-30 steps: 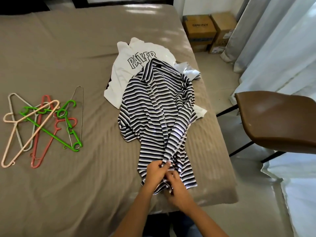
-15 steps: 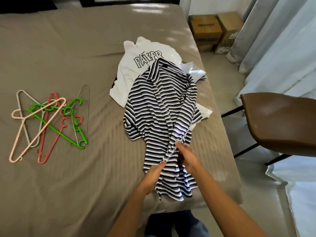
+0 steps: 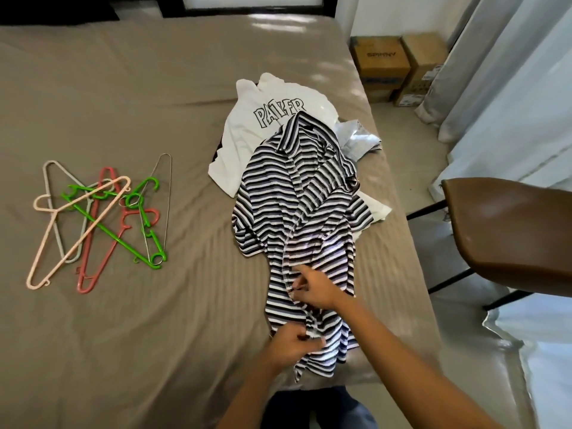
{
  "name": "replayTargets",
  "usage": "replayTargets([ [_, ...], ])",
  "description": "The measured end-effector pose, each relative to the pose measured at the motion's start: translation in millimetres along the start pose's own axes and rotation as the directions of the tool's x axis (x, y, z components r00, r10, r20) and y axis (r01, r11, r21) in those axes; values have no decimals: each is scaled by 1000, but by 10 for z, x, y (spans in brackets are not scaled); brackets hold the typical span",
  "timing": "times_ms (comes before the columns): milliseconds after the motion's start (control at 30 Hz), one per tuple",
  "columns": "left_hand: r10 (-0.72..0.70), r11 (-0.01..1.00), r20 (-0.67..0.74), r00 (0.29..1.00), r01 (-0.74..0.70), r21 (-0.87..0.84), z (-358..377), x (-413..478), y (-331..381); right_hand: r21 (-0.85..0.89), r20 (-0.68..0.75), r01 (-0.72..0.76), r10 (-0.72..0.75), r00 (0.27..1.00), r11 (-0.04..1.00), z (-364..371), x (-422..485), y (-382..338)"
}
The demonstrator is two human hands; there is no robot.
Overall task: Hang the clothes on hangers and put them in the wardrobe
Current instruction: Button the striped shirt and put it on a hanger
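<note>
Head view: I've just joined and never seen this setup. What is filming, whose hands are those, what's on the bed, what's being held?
No robot: one camera worn on a person's head looks down at their hands. On the bed lie a pile of hangers, a white T-shirt and, partly over it, a striped shirt. The left hand grips the shirt's front edge near the hem; the right hand pinches it slightly higher. No hanger is held.
</note>
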State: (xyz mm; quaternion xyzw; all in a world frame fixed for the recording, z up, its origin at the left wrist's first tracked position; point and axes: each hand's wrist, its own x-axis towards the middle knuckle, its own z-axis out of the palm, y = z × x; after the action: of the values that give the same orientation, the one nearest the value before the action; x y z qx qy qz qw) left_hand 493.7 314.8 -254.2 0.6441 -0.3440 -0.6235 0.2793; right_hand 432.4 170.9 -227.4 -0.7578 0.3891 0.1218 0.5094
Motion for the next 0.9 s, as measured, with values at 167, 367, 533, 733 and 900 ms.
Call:
replayTargets([
  [167,-62,990,-82,995,51,-131,2,4,-18,291,-167,-194,250,954,937,341,-350,343],
  [367,-118,972,-107,987,93,-215,25,-88,163,353,-219,-237,326,920,905,306,-567,285],
  [533,-271,797,-264,926,62,-601,-45,-71,379,-117,-593,-37,-40,804,992,288,-736,-22],
  [733,-205,807,-178,962,64,-588,-156,-102,601,-392,-615,30,-286,735,920,603,-936,-57],
  [900,-225,852,-206,952,90,-516,-129,-70,642,-347,-636,-39,-204,744,937,717,-1075,37],
])
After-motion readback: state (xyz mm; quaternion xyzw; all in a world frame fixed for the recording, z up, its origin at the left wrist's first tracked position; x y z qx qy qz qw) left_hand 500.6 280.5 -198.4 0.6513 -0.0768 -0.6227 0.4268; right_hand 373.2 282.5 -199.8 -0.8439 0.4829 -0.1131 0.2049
